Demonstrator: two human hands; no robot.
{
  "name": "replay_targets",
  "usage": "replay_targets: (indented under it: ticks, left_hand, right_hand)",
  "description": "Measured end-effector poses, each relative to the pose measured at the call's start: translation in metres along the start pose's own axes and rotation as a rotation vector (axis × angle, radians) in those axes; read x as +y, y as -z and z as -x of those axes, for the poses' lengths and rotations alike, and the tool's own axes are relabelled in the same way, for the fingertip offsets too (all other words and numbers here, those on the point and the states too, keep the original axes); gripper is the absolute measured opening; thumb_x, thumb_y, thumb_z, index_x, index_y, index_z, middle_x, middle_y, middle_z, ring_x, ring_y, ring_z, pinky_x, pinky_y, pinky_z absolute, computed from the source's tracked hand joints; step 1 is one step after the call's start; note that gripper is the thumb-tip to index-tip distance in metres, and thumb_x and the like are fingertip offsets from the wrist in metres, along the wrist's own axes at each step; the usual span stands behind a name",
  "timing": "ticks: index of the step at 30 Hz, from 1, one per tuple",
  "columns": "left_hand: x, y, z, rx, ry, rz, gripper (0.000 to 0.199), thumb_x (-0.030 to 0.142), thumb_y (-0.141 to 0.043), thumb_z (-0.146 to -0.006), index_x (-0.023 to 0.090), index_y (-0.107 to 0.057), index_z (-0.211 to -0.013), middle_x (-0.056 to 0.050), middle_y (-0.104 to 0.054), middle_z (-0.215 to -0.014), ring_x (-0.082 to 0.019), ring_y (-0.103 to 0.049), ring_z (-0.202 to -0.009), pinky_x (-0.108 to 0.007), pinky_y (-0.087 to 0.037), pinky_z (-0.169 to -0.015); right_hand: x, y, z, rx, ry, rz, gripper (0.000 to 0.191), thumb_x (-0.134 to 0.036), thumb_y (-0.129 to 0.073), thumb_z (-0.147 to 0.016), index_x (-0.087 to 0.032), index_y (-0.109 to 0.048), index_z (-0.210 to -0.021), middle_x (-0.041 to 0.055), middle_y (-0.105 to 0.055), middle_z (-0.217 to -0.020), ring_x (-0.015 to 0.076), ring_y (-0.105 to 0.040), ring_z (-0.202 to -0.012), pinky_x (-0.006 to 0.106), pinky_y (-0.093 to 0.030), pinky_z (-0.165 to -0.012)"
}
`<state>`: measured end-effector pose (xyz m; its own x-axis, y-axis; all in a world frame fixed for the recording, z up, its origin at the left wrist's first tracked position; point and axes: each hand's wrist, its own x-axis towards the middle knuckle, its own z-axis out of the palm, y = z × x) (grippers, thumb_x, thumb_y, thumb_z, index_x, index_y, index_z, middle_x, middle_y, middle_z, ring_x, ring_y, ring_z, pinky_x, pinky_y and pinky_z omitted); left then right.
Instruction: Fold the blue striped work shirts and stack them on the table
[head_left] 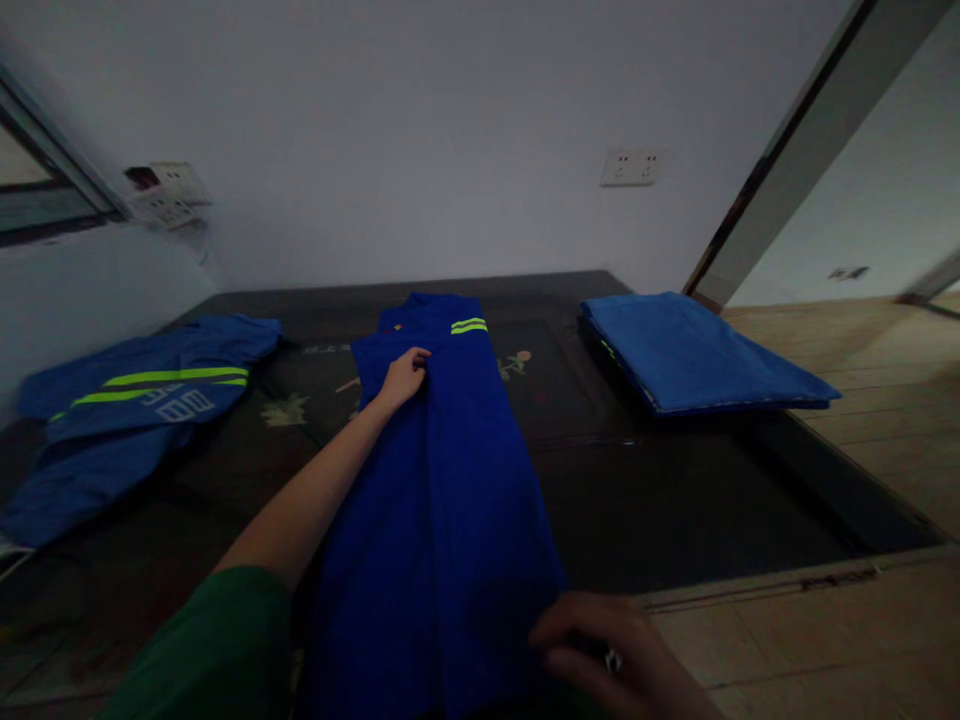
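Note:
A long blue work garment (480, 470) with yellow-green reflective stripes lies on the dark tabletop, its collar end far from me and its near end running out of view below. My left hand (405, 376) is closed on the upper front of it, fingers curled at a lengthwise fold. Low on the right, my right hand (611, 640) has its thumb and forefinger close together at the garment's side edge. Shadow darkens that grip, and a small pale thing shows by the fingers that I cannot make out.
A loosely heaped blue garment (172, 385) with yellow stripes and white lettering lies on the left. To the right is a flat folded stack of blue clothing (697, 350). The dark table (675, 510) stands against a white wall (420, 150) with sockets (631, 167). Tiled floor (885, 370) adjoins it.

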<state>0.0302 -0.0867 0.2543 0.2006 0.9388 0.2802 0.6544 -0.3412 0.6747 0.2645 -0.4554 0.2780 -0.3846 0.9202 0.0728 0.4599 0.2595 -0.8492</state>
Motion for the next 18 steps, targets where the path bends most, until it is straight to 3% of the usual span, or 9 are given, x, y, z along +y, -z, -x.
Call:
replay_targets:
  ticks: [3, 5, 7, 10, 13, 18]
  left_hand:
    - [0.009, 0.001, 0.007, 0.024, 0.049, -0.045, 0.033, 0.019, -0.046, -0.086, 0.016, -0.057, -0.117, -0.008, -0.067, -0.104, -0.019, -0.063, -0.089, -0.031, -0.048, -0.084]
    - [0.013, -0.001, 0.01, 0.009, 0.076, -0.099, 0.039, 0.033, -0.055, -0.085, 0.016, -0.054, -0.12, -0.01, -0.066, -0.101, -0.022, -0.063, -0.091, -0.033, -0.047, -0.084]
    - [0.014, -0.005, 0.01, -0.013, 0.08, -0.131, 0.046, 0.035, -0.062, -0.081, 0.016, -0.052, -0.122, -0.009, -0.066, -0.099, -0.023, -0.062, -0.093, -0.033, -0.047, -0.084]
    - [0.012, -0.01, 0.007, -0.011, 0.103, -0.121, 0.04, 0.027, -0.06, -0.082, 0.018, -0.053, -0.12, -0.007, -0.066, -0.095, -0.021, -0.063, -0.089, -0.031, -0.047, -0.08]
    - [0.008, -0.015, 0.007, 0.023, 0.117, -0.122, 0.034, 0.022, -0.057, -0.084, 0.021, -0.055, -0.119, -0.006, -0.066, -0.095, -0.021, -0.063, -0.087, -0.03, -0.047, -0.078]
    - [0.008, -0.019, 0.013, 0.079, 0.066, -0.066, 0.032, 0.018, -0.054, -0.086, 0.02, -0.057, -0.117, -0.006, -0.066, -0.093, -0.019, -0.063, -0.086, -0.028, -0.047, -0.078]
  right_hand:
    - [0.02, 0.017, 0.027, 0.181, -0.412, -0.038, 0.036, -0.053, -0.041, -0.092, -0.022, -0.056, -0.081, 0.0003, -0.06, -0.061, 0.0128, -0.055, -0.053, 0.022, -0.042, -0.05]
    - [0.032, 0.01, 0.036, 0.189, -0.517, -0.114, 0.034, -0.057, -0.047, -0.088, -0.023, -0.052, -0.09, -0.0002, -0.06, -0.063, 0.0138, -0.055, -0.054, 0.023, -0.042, -0.051]
    - [0.036, -0.007, 0.037, 0.188, -0.538, -0.249, 0.04, -0.06, -0.05, -0.085, -0.024, -0.05, -0.104, 0.0001, -0.061, -0.067, 0.0154, -0.057, -0.061, 0.026, -0.045, -0.057]
    - [0.03, -0.03, 0.028, 0.233, -0.569, -0.541, 0.059, -0.066, -0.049, -0.083, -0.027, -0.041, -0.127, -0.0001, -0.06, -0.071, 0.0168, -0.06, -0.066, 0.029, -0.049, -0.063]
    - [0.026, -0.039, 0.021, 0.227, -0.533, -0.775, 0.077, -0.067, -0.059, -0.076, -0.029, -0.032, -0.137, -0.0005, -0.059, -0.072, 0.0157, -0.06, -0.06, 0.03, -0.05, -0.061]
    - [0.039, -0.047, 0.023, 0.211, -0.411, -0.849, 0.095, -0.059, -0.072, -0.069, -0.031, -0.022, -0.144, 0.001, -0.063, -0.078, 0.016, -0.062, -0.064, 0.029, -0.05, -0.062]
